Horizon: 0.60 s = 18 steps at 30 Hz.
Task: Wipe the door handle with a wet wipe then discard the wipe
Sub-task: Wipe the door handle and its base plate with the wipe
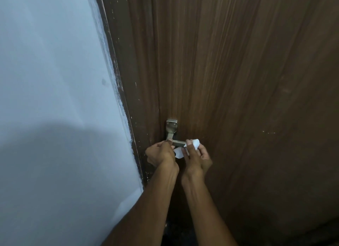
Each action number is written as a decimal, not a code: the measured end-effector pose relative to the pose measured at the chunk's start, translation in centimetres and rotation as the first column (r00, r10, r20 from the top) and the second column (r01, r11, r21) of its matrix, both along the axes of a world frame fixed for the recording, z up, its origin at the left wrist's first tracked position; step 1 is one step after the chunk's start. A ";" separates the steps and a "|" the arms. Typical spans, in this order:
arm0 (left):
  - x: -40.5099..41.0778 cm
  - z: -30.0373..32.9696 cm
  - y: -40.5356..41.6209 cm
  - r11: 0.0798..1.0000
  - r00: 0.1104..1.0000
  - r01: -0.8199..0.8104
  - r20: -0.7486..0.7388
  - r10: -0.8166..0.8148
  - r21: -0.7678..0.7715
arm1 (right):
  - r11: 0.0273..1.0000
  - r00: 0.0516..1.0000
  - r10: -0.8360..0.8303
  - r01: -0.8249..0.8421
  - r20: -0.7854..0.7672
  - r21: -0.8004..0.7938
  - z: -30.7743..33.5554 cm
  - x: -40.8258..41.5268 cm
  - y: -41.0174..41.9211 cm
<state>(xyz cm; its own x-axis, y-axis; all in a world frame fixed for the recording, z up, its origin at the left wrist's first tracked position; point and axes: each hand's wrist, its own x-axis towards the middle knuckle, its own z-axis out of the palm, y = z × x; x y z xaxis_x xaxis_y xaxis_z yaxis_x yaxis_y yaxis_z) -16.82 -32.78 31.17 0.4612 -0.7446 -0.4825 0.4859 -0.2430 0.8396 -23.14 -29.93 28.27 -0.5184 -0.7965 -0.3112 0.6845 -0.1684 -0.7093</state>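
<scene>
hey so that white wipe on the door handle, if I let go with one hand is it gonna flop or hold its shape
Probably flop: the wet wipe bunches over the end of the door handle and a loose flap droops between the left hand and right hand. It looks thin and light, so it would likely hang limp from whichever fingers hold it.

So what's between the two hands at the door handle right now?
In the head view, the lever of the door handle spans the gap between the left hand and the right hand, with the white wet wipe bunched at the right hand's fingertips.
</scene>
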 end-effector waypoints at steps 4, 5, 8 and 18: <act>0.0 0.2 0.0 1.000 1.000 -0.018 0.015 0.018 0.009 | 0.998 0.908 -0.016 0.040 -0.420 0.049 0.2 -0.9 0.6; 0.0 0.2 0.0 1.000 1.000 -0.018 0.019 0.018 0.012 | 0.996 0.841 -0.029 0.070 -0.540 0.055 0.4 -1.8 0.8; 0.2 -0.1 0.0 1.000 1.000 -0.007 0.021 0.007 0.010 | 0.994 0.489 -0.037 0.107 -0.872 0.018 1.6 -4.4 0.7; 0.3 -0.5 -0.2 0.999 0.997 -0.043 0.070 0.041 0.026 | 0.988 0.964 0.050 -0.009 -0.262 0.157 0.5 -0.7 -0.2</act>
<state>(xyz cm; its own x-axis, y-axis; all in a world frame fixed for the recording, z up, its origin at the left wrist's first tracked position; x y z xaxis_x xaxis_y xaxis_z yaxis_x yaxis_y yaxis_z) -16.56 -32.98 30.67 0.5247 -0.7107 -0.4686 0.4371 -0.2475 0.8647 -23.81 -30.08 28.73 -0.5756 -0.7663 -0.2853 0.4716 -0.0261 -0.8814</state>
